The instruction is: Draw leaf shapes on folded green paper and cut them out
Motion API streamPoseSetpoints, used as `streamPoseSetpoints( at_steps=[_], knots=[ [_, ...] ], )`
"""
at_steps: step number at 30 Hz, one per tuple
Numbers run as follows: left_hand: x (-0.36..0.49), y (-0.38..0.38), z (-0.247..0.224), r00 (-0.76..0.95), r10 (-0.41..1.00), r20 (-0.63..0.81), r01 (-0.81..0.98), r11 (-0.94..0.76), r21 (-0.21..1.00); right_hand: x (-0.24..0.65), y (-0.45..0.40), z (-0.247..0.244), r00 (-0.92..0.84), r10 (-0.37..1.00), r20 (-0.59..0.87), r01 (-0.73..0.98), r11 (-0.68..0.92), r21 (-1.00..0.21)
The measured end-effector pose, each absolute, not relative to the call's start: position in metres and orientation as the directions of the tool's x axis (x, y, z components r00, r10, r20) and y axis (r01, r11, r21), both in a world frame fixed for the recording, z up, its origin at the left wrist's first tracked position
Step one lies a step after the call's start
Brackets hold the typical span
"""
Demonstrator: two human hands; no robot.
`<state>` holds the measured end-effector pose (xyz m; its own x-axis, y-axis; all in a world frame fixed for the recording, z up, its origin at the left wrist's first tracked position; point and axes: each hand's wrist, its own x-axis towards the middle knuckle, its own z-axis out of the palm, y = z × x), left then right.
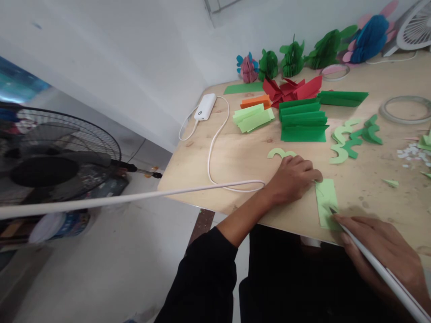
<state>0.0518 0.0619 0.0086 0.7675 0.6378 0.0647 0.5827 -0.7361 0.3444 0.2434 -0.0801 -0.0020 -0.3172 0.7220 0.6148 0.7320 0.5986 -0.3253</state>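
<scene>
A rectangular piece of light green paper (327, 197) lies flat near the table's front edge, with a faint curved line drawn on it. My left hand (296, 180) rests on the table with curled fingers, its fingertips holding the paper's upper left corner. Just beyond those knuckles a wavy light green paper cutout (276, 153) shows, partly hidden by the hand. My right hand (387, 246) grips a white pen (373, 264) with a clip, and its dark tip touches the right side of the paper.
Folded green paper strips (303, 121), red folded paper (291, 91) and wavy cutouts (341, 141) lie farther back. Paper-petal figures (292, 58) stand along the wall. A white power bank (205, 106) trails a cable across the table's left. A tape roll (406, 120) and a floor fan (43, 166) are also here.
</scene>
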Motion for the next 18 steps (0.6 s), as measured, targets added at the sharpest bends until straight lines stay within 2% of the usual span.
streamPoseSetpoints(
  at_steps=[9, 18],
  knots=[
    [0.0516, 0.0624, 0.0062, 0.768, 0.636, 0.074, 0.580, -0.739, 0.343, 0.2448, -0.0788, 0.0003, -0.353, 0.709, 0.611, 0.745, 0.607, -0.275],
    [0.0517, 0.0616, 0.0053, 0.763, 0.641, 0.079, 0.581, -0.735, 0.349, 0.2434, -0.0789, -0.0016, -0.336, 0.712, 0.616, 0.738, 0.606, -0.298]
  ],
)
